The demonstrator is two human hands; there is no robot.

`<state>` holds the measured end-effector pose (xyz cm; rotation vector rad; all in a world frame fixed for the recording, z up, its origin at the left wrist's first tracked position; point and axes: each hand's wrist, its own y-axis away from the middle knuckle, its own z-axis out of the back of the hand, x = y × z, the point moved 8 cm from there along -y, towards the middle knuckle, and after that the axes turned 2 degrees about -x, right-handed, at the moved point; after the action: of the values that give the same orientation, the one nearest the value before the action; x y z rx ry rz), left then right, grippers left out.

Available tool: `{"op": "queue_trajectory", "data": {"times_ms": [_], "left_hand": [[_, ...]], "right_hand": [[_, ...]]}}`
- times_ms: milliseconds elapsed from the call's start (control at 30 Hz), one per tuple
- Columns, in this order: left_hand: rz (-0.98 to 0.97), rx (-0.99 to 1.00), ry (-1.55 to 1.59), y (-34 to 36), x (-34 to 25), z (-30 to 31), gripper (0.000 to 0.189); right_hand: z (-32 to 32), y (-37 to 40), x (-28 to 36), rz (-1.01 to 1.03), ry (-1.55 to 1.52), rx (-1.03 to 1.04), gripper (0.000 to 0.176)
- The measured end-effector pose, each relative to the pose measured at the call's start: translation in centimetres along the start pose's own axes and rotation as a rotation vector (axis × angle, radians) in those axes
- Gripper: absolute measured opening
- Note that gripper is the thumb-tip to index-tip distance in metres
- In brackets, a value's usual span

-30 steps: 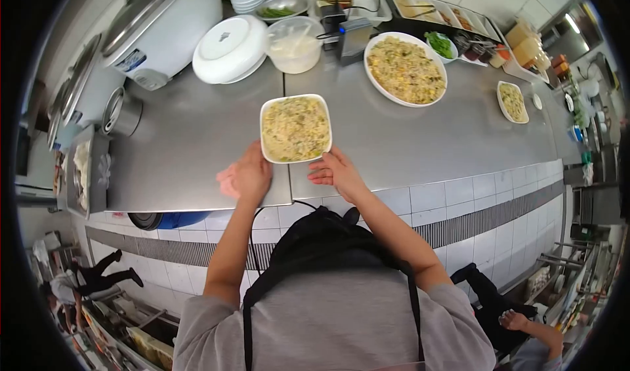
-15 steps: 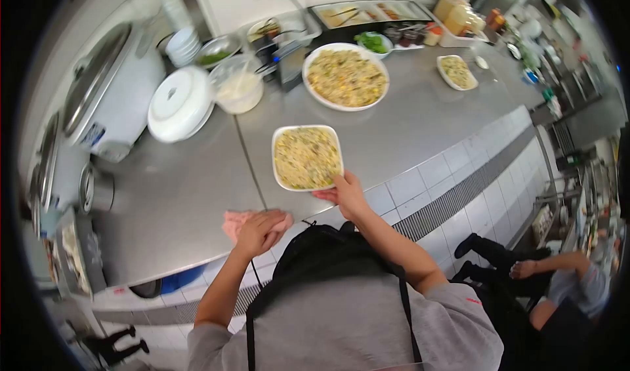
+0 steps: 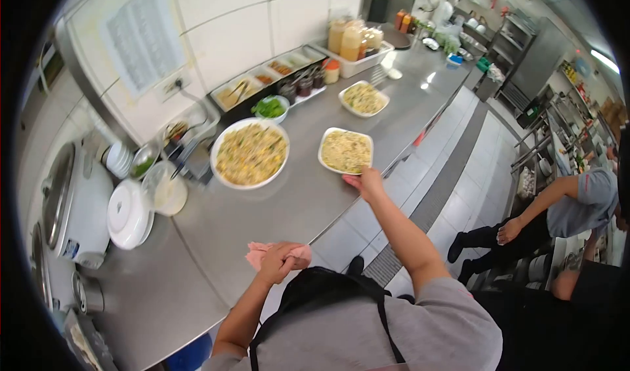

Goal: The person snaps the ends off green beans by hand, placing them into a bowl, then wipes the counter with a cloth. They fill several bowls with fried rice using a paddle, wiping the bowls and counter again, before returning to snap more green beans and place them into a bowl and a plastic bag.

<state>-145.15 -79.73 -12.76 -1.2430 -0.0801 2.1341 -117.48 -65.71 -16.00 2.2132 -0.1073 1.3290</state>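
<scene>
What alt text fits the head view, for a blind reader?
The right hand touches a square dish of fried rice on a steel counter; the left hand grips a pink cloth at its edge. A larger round plate stands nearby.

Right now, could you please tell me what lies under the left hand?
A bunched pink cloth lies under the left hand on the steel counter. The hand covers its middle, so that part is unseen.
</scene>
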Motion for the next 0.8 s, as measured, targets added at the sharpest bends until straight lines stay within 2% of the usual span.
{"op": "queue_trajectory", "data": {"times_ms": [67,100,133,167,200,300,333,400,433,467,500,533,600,667,733,767,800], "left_hand": [[0.174,-0.092,0.281,-4.6,0.5,-2.5,0.027],[0.214,-0.131,0.373,-7.0,-0.5,-4.0,0.029],[0.206,-0.134,0.375,-9.5,-1.5,-5.8,0.029],[0.174,-0.226,0.239,-11.6,-2.4,-6.7,0.026],[0.148,-0.314,0.103,-13.4,-3.4,-7.7,0.023],[0.253,-0.411,0.514,-19.9,-3.0,-14.0,0.026],[0.267,-0.421,0.523,-21.9,-3.2,-16.4,0.026],[0.396,-0.358,0.831,-25.5,-3.1,-21.8,0.03],[0.39,-0.362,0.84,-27.0,-3.7,-23.1,0.03],[0.305,-0.275,0.762,-28.8,-5.0,-24.4,0.031],[0.225,-0.188,0.682,-30.3,-6.3,-25.7,0.032],[0.226,-0.193,0.689,-31.2,-6.7,-26.2,0.032],[0.106,-0.052,0.395,-33.3,-8.2,-27.0,0.031],[0.123,-0.025,0.41,-35.1,-7.6,-28.1,0.031],[0.148,-0.015,0.427,-36.4,-6.4,-29.8,0.031],[0.153,-0.073,0.476,-37.5,-5.1,-30.1,0.031],[0.163,-0.132,0.523,-38.2,-4.0,-30.3,0.03]], "right_hand": [[-0.5,-3.7,0.8,-0.029,-0.075,0.154,0.028],[0.2,-4.9,1.5,-0.015,-0.073,0.155,0.028],[0.4,-5.3,1.9,-0.055,-0.054,0.214,0.031],[0.8,-5.2,2.3,-0.099,-0.039,0.272,0.035],[2.1,-4.5,2.5,-0.167,-0.01,0.341,0.037],[6.2,2.2,5.3,-0.27,-0.098,0.554,0.036],[9.0,2.3,5.1,-0.284,-0.085,0.55,0.036],[14.6,1.1,8.8,0.257,0.621,0.442,0.032],[17.2,0.8,12.2,0.374,0.802,0.327,0.03],[19.6,0.7,16.1,0.496,0.976,0.207,0.028],[22.8,0.3,19.1,0.533,0.855,0.109,0.027],[25.9,0.1,21.7,0.563,0.734,0.013,0.025],[30.6,0.2,25.2,0.471,0.225,-0.036,0.019],[37.1,-3.0,22.4,0.19,0.028,-0.096,0.017],[45.2,-9.2,17.7,0.256,1.582,-0.229,0.019],[46.0,-10.1,17.1,0.269,1.599,-0.202,0.019],[46.6,-10.7,17.2,0.341,1.361,-0.261,0.021]]}}
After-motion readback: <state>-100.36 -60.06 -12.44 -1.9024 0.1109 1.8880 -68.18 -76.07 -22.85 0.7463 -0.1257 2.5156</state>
